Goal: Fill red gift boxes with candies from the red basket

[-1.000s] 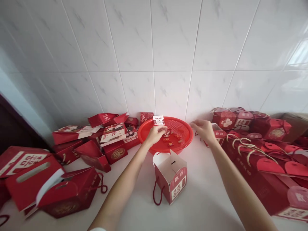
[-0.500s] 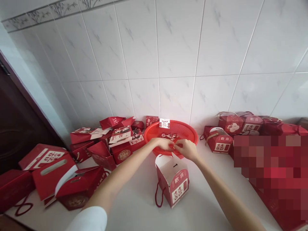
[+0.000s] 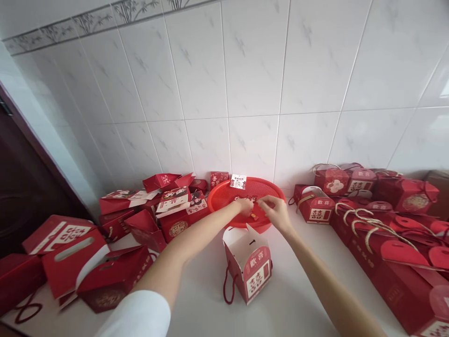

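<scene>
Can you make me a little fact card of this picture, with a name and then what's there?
Middle: red basket with small packets
Left hand: over the basket; grip hidden
Right hand: beside the left; grip unclear
Front: open box, cord handle
Left side: jumbled boxes
Right side: more boxes, some with rope handles
Back: tiled wall

Against the tiled wall, the tabletop bears a basket in the middle, with small packets inside and a card at its back rim. Directly before the basket stands a gift box. A jumbled heap of boxes spreads to the left, the door beyond it. Right of the basket sits a lone carton, beside closely packed rows of handled boxes.
</scene>
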`<state>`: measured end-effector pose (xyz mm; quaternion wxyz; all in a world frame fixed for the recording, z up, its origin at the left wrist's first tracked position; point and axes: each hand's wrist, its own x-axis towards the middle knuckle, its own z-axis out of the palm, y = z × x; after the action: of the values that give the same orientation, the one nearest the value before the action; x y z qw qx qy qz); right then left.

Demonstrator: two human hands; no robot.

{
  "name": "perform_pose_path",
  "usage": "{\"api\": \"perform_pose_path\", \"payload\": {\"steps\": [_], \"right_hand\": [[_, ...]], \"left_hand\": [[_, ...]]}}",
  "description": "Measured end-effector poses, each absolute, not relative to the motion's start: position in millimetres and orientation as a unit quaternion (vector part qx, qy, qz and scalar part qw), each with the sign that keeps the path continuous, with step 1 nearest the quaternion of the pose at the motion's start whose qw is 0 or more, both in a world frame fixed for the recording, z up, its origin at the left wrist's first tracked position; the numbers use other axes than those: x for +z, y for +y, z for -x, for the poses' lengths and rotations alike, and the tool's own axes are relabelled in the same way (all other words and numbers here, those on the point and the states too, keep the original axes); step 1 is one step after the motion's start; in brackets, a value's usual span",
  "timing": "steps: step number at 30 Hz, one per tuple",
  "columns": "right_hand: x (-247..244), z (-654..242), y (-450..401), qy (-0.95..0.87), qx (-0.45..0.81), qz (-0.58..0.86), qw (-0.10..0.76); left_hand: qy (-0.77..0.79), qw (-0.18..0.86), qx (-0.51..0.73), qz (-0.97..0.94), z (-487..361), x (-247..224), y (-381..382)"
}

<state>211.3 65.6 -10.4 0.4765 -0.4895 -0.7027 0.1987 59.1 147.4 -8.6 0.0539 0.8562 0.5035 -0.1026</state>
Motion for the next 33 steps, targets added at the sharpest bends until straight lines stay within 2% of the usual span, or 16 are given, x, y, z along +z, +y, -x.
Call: {"api": "perform_pose_path", "payload": {"steps": [3, 6, 12, 18, 23, 27, 33], "right_hand": [[-8.2, -227.6, 74.5, -0.659, 0.186, 0.498, 0.532], [-10.2, -236.9, 80.3, -0.651, 0.183, 0.499, 0.542], [-21.3, -228.5, 83.6, -0.69, 0.183, 0.515, 0.475], [-25.8, -226.4, 87.4, -0.704, 0.161, 0.543, 0.428], [-25.2, -226.0, 86.7, -0.706, 0.147, 0.558, 0.41], [-23.6, -224.4, 84.9, -0.705, 0.141, 0.565, 0.404], [-22.4, -223.5, 82.4, -0.704, 0.136, 0.573, 0.397]], "left_hand": [[0.497, 0.061, -0.146, -0.853, -60.2, 5.9, 153.3], [0.478, 0.076, -0.171, -0.858, -72.7, 9.1, 154.9], [0.436, 0.103, -0.233, -0.863, -108.1, -7.7, 154.6], [0.447, 0.092, -0.224, -0.861, -100.3, -9.3, 165.3], [0.501, 0.091, -0.235, -0.828, -65.5, 4.0, 171.2], [0.493, 0.103, -0.194, -0.842, -42.9, 15.2, 167.1], [0.444, 0.125, -0.174, -0.87, -75.7, 11.7, 148.5]]}}
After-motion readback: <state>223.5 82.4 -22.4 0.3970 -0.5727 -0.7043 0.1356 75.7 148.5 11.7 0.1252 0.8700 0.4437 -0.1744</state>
